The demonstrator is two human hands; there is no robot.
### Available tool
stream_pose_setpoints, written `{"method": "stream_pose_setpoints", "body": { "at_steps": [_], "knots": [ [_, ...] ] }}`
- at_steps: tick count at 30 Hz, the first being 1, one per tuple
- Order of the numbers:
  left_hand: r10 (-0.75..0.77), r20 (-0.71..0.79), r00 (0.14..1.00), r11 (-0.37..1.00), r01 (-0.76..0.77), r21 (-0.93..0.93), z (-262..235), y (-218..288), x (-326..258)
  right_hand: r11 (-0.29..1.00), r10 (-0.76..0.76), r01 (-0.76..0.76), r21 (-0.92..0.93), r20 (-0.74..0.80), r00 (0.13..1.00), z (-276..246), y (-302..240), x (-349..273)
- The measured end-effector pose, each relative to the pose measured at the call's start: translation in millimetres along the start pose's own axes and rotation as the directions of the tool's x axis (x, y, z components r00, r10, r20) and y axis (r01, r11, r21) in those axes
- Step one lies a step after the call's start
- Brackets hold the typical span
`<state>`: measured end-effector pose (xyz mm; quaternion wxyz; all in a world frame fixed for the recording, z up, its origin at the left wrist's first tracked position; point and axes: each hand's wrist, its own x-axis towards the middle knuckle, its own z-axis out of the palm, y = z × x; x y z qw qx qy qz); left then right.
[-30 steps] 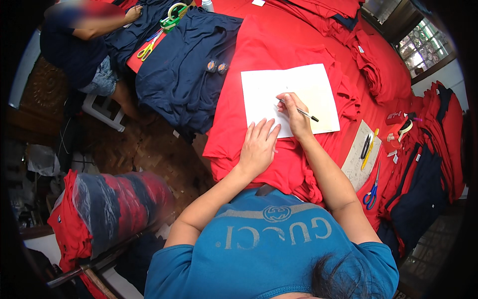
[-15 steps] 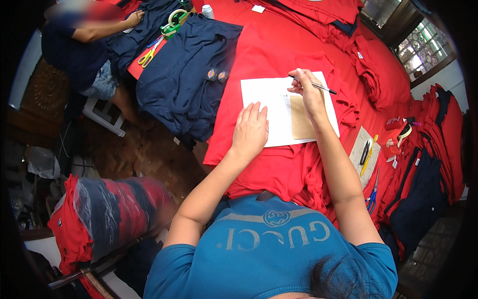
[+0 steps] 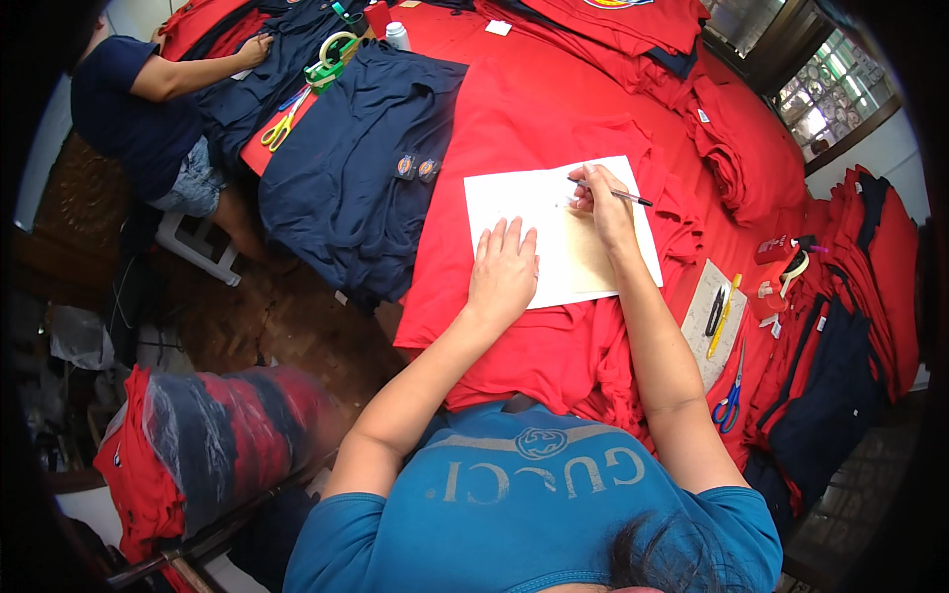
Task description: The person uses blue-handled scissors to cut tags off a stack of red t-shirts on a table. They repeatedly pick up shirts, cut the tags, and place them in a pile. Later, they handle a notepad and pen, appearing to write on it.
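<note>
A white sheet of paper (image 3: 504,195) lies on red fabric (image 3: 435,287) in front of me, with a pale beige area (image 3: 585,255) on its right part. My left hand (image 3: 502,277) rests flat on the sheet's left half, fingers spread. Over its right side, my right hand (image 3: 610,212) is closed around a slim dark-and-clear pen (image 3: 633,198). The pen slants across my fingers, and whether its tip meets the paper cannot be made out. Just left of the red fabric, a navy garment (image 3: 346,168) is spread out with two small tags on it.
Yellow-handled scissors (image 3: 278,133) and a green tape dispenser (image 3: 321,75) lie far left, near a white bottle (image 3: 397,37). To my right are black snips (image 3: 714,310), blue-handled scissors (image 3: 729,407) and a red tape dispenser (image 3: 770,289). A co-worker (image 3: 129,94) handles fabric; a plastic-wrapped bundle (image 3: 237,425) sits lower left.
My view has shifted slightly. The brown rectangle on the sheet's right part now looks paler and broader. My left hand stays on the paper; my right keeps hold of the pen.
</note>
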<state>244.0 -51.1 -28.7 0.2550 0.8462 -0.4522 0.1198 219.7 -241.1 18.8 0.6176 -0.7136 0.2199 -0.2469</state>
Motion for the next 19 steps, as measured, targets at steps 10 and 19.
{"method": "stream_pose_setpoints", "body": {
  "at_steps": [10, 19],
  "knots": [
    [0.042, 0.036, 0.998, 0.991, -0.037, -0.127, 14, 9, 6, 0.993, -0.003, 0.012, -0.119, 0.072, 0.997, 5, -12, -14],
    [0.046, 0.137, 0.99, 0.992, -0.029, -0.125, 16, 14, 14, 0.959, -0.151, 0.182, -0.216, 0.152, 0.977, 18, 5, 8]
  ]
}}
